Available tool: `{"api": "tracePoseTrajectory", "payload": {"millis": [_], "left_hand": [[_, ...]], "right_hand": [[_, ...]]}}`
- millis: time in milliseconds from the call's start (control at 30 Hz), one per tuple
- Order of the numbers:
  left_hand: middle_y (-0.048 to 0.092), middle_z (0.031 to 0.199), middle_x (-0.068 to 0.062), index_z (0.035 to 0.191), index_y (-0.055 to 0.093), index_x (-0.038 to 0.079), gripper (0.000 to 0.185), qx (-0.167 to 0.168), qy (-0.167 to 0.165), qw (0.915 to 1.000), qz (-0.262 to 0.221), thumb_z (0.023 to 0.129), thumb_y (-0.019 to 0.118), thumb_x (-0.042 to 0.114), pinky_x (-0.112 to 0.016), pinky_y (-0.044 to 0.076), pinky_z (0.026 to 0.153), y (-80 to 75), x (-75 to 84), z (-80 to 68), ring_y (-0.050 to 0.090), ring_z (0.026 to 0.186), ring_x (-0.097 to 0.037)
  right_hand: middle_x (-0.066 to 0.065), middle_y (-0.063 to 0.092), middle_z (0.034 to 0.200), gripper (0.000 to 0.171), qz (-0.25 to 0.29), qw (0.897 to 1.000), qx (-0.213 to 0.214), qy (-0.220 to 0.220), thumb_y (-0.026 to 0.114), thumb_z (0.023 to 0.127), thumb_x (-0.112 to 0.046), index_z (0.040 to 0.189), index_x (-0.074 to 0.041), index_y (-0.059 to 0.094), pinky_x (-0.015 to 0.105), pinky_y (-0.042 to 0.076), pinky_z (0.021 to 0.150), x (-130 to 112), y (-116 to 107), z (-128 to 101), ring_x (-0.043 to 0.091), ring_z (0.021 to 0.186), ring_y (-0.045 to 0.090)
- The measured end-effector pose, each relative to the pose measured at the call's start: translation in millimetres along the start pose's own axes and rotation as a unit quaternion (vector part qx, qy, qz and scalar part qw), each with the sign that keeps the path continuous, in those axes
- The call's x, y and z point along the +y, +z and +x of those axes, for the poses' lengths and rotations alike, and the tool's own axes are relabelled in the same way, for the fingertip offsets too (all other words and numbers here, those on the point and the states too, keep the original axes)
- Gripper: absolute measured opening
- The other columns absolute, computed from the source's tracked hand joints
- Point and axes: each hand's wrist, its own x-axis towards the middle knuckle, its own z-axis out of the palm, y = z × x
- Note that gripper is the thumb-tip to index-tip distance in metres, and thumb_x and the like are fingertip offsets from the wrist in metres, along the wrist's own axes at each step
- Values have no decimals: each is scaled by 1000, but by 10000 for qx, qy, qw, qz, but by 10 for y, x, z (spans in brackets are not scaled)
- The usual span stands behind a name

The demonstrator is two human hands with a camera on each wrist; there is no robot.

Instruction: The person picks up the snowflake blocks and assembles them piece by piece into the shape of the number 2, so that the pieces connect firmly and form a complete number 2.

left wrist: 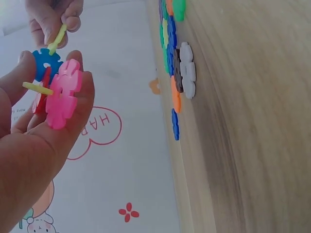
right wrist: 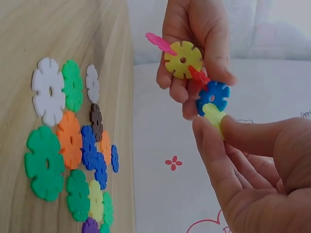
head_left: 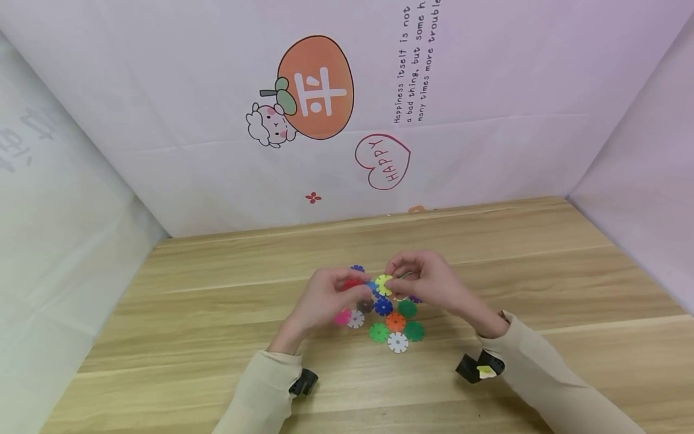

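Overhead, two hands (head_left: 379,292), four joined discs (right wrist: 194,73).

Smooth, slightly glossy plastic snowflake discs (head_left: 396,322) lie on a matt wood-grain table (head_left: 542,253), backed by printed cloth (head_left: 488,90).

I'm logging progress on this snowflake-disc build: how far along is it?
Done: a joined cluster of yellow, pink, red and blue discs, held by the left hand. In hand: the right hand pinches a yellow-green disc at the blue one. Left: the loose discs on the table.
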Motion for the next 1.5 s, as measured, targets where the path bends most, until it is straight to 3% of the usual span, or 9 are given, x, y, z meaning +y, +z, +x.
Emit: {"api": "tracePoseTrajectory", "payload": {"millis": [367, 633, 900, 1100, 1333, 1500], "left_hand": [[72, 95, 1, 110, 71, 9, 24, 17, 140, 9995, 277, 89, 70, 21, -29, 54, 70, 1, -1, 10, 68, 86, -30], [71, 100, 3, 112, 71, 10, 26, 42, 106, 9982, 583, 88, 71, 21, -25, 53, 67, 20, 15, -7, 67, 81, -27], [69, 111, -3, 119, 67, 8, 32, -34, 487, 9941, 973, 89, 70, 20, -28, 54, 81, 3, 43, -12, 66, 93, -14], [67, 112, 3, 117, 67, 10, 30, -199, 366, 9973, 601, 90, 69, 21, -30, 52, 89, 10, 54, -8, 63, 102, -11], [67, 113, 4, 118, 66, 11, 29, -199, 360, 9974, 592, 90, 68, 20, -31, 50, 92, 26, 34, -3, 62, 104, -10], [69, 110, -2, 120, 65, 10, 30, -274, 420, 9972, 555, 92, 66, 18, -32, 52, 88, 32, 30, -9, 65, 99, -13]], "right_hand": [[9, 69, 78, 8, -322, 9980, 436, -338, 70, 83, 3, 90, 3, 65, 38, 58, 62, -27, 57, -22, 34, 70, 68], [7, 69, 75, 9, -609, 9955, 545, -475, 73, 80, 4, 86, 2, 68, 27, 57, 58, -28, 93, -32, 16, 63, 66], [9, 70, 81, 9, -399, 9974, 525, -299, 69, 85, 2, 94, 1, 68, 39, 58, 65, 2, 95, -8, 31, 73, 68], [11, 71, 89, 13, -356, 9981, 403, -310, 67, 88, -1, 100, 0, 69, 29, 57, 67, 29, 72, 2, 24, 76, 69], [12, 70, 93, 16, -267, 9988, 360, -202, 70, 86, -4, 101, 0, 68, 43, 58, 68, 32, 66, 0, 24, 75, 69], [10, 71, 88, 15, -229, 9988, 401, -190, 72, 85, -6, 98, 0, 68, 44, 57, 67, 33, 79, -1, 27, 74, 69]]}}
